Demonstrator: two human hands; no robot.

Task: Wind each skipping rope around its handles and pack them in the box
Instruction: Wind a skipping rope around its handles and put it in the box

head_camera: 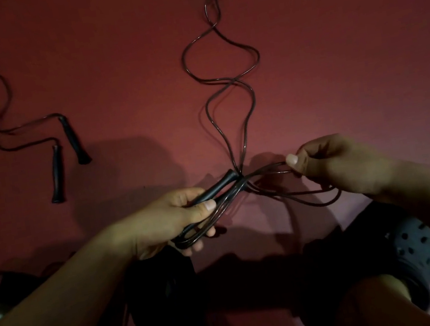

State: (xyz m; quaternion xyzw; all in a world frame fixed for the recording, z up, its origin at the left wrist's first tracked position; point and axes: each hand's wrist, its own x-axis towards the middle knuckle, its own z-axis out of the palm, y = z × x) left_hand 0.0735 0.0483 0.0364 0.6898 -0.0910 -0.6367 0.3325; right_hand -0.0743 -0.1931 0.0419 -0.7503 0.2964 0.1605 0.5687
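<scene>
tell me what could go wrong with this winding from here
The long slack cord lies in crossing loops on the floor; pulled in fast, it may knot. The wraps under the left hand around the handles look loose and could slip off while the right hand only pinches one loop.

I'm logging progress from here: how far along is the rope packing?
Nothing looks finished, and no box is clearly in view. In hand: the left hand grips the handles with a few loops of cord gathered against them, while the right hand pinches a loop of cord. Left: the long tail of cord on the floor, then the second rope, unwound, then packing.
</scene>
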